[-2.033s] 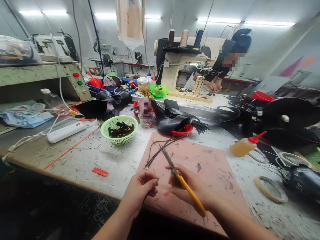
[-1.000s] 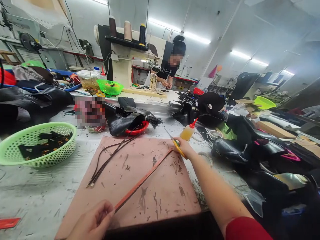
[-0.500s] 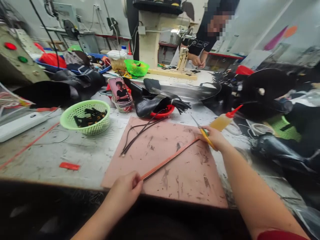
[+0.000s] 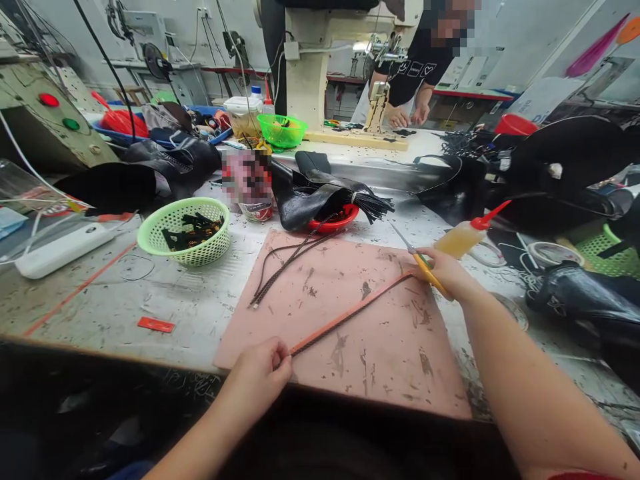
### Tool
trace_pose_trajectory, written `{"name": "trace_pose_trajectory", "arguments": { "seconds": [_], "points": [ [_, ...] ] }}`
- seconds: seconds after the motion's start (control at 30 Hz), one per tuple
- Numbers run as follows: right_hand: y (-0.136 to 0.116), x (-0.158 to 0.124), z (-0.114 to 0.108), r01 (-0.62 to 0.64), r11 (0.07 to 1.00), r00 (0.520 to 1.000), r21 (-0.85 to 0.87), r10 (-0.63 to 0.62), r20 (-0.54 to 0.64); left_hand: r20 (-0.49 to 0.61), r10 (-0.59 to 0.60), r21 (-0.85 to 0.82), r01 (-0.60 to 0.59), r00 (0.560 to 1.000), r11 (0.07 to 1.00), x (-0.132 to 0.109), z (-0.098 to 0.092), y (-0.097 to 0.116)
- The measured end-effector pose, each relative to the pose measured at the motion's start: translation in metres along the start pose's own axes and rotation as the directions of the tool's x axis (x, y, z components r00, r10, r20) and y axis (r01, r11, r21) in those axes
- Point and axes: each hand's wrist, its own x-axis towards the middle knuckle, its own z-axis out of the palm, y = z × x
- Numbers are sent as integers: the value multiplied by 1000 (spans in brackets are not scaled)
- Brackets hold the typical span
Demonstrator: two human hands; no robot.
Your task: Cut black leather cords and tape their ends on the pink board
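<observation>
My left hand (image 4: 265,368), at the near edge of a pink cutting mat (image 4: 300,320), pinches one end of a dark braided cord (image 4: 320,335) and an orange strip (image 4: 353,309) lying along it. Both stretch slantwise up to my right hand (image 4: 443,270), whose fingers are closed at their far end. Yellow-handled scissors (image 4: 427,272) also sit in my right hand, blades pointing away to the upper left. More dark braided cords (image 4: 280,272) rest on the mat's far left part, leading to a red bowl (image 4: 333,220).
Left of the mat stand a pale green basket (image 4: 185,257) of small black pieces and a short red piece (image 4: 156,325). A glue bottle (image 4: 463,237) lies beyond my right hand. Black boots (image 4: 585,310) flank the workspace. Across the bench, another person's hands (image 4: 410,115) work by a sewing machine (image 4: 305,73).
The whole view has shifted, so things appear slightly to the right. Both hands keep their hold on the strip and cord, and the scissors stay in my right hand.
</observation>
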Motion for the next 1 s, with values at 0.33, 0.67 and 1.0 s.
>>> {"name": "trace_pose_trajectory", "arguments": {
  "seconds": [0.33,0.67,1.0],
  "points": [
    [-17,32,-29,-197,962,966,-191,158,-204,18,-209,-703,161,978,692,33,15,32],
    [34,-10,-47,-210,974,975,-85,201,-98,-32,-190,-711,111,981,695,28,17,36],
    [33,-78,-19,-218,918,899,330,321,-299,-50,-110,-734,38,993,678,19,27,36]
  ]
}}
